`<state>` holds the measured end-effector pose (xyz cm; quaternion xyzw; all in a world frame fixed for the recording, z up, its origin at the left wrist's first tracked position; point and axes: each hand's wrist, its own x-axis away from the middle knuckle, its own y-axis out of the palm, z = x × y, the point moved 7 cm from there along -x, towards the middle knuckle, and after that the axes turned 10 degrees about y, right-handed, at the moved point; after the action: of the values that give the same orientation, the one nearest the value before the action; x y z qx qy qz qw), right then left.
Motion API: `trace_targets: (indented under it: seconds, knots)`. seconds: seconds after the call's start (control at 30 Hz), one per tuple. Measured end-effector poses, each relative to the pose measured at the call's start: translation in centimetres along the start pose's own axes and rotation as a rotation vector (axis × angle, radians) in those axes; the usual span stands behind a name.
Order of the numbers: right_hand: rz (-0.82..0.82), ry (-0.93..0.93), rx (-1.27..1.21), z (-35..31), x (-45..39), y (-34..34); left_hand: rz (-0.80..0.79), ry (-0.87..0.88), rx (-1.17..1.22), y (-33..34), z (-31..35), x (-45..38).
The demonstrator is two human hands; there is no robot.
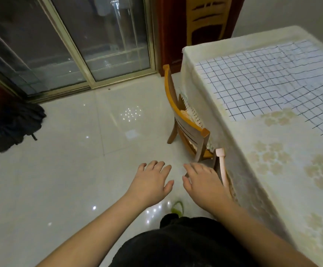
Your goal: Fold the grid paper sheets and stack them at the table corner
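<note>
Several white grid paper sheets (pixel 268 81) with dark lines lie flat and overlapping on the table (pixel 284 180), which is at the right under a cream floral cloth. My left hand (pixel 151 182) and my right hand (pixel 201 182) are stretched out side by side over the floor, left of the table's edge. Both have relaxed, spread fingers and hold nothing. Neither hand touches the paper.
A wooden chair (pixel 185 120) is pushed in at the table's left side, with a pale pink handle (pixel 222 166) leaning by the cloth. A second chair (pixel 207 18) stands at the far end. Glass sliding doors (pixel 70 41) and a dark bundle (pixel 12 124) are at the left.
</note>
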<state>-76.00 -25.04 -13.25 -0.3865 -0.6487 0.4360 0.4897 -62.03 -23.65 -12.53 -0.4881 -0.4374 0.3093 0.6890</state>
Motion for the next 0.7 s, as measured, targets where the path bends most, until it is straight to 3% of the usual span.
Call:
trace_targets:
  seconds: [0.13,0.4,0.7]
  knots:
    - [0.108,0.095,-0.030,1.6,-3.9,-3.2,0.015,0.061,-0.047,-3.0,-1.7,-5.2]
    - [0.103,0.225,-0.071,4.5,-10.3,-6.1,0.059,0.239,-0.042,-8.1,-3.3,-14.8]
    - [0.223,0.548,-0.122,6.3,-17.1,-10.0,0.130,0.497,-0.014,-12.5,-7.1,-25.2]
